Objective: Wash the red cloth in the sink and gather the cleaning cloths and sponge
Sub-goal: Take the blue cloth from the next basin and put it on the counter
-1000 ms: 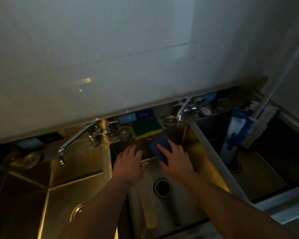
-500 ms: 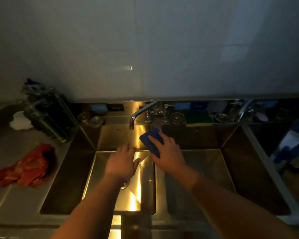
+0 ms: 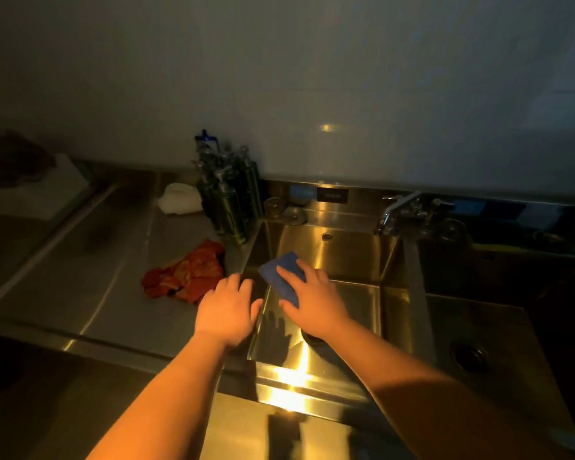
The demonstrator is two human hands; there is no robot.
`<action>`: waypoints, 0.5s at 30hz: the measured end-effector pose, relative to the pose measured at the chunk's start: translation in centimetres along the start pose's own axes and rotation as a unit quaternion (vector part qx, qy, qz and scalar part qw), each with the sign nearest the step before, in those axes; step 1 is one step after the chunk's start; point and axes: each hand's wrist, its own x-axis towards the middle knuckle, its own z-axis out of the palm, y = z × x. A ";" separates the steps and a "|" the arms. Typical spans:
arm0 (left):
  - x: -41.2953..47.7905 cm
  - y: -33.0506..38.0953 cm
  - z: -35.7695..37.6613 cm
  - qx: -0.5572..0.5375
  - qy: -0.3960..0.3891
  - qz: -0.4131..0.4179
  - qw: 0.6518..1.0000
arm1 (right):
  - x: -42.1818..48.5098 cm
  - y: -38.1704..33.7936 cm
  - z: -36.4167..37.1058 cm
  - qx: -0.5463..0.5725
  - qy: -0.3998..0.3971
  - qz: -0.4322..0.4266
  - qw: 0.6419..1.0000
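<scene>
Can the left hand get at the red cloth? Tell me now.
Probably yes. The left hand is empty and open, just right of the red cloth, which lies uncovered on the steel counter with nothing between them.

Cloth (image 3: 186, 277) lies on the counter (image 3: 80, 280), left of the sink (image 3: 352, 260). Bottles (image 3: 229, 197) stand behind it, faucet (image 3: 395, 210) at centre right.

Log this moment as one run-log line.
right hand: holds blue cloth over sink | left hand: open, empty, near red cloth | red cloth: crumpled on counter, unwashed
</scene>
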 end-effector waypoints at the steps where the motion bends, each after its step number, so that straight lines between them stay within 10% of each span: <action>1: -0.1 -1.1 0.1 0.005 0.004 -0.003 1.000 | 0.6 -1.0 0.4 0.004 -0.003 -0.005 1.000; 15: 4.2 -16.1 -0.1 0.040 0.026 -0.106 0.993 | 13.2 -11.0 4.8 0.025 -0.028 -0.053 0.998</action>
